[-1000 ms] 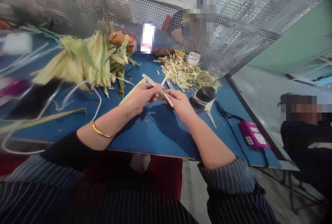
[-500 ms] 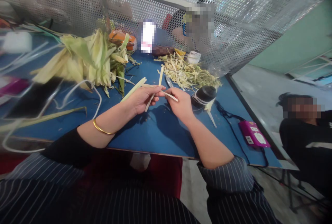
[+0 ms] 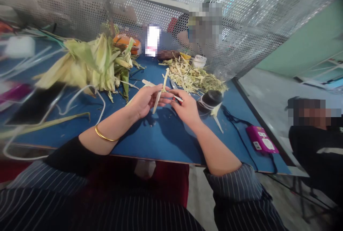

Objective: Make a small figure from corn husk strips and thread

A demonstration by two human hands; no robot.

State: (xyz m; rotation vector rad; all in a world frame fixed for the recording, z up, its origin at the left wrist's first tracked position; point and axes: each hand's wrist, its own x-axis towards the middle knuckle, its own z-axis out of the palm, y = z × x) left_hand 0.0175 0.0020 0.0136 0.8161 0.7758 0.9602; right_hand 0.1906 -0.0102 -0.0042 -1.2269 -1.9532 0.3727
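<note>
Over the blue table (image 3: 160, 141) my left hand (image 3: 146, 99) and my right hand (image 3: 186, 108) meet, both pinching thin pale strips of corn husk (image 3: 163, 85). One strip stands nearly upright between the fingers of my left hand. Another strip runs sideways across both hands, its right end under the fingers of my right hand. A gold bangle (image 3: 103, 135) circles my left wrist.
A pile of green corn husks (image 3: 91, 65) lies at the left. Shredded husk scraps (image 3: 193, 75) lie at the back. A black spool wound with white thread (image 3: 210, 99), a pink device with a black cable (image 3: 261, 139), a dark phone (image 3: 36, 102) and white cables are on the table. Other people sit behind the perforated screen and at the right.
The upright strip has turned and shifted in my left hand, and the sideways strip has been drawn across between both hands. My hands stay together at the same place.
</note>
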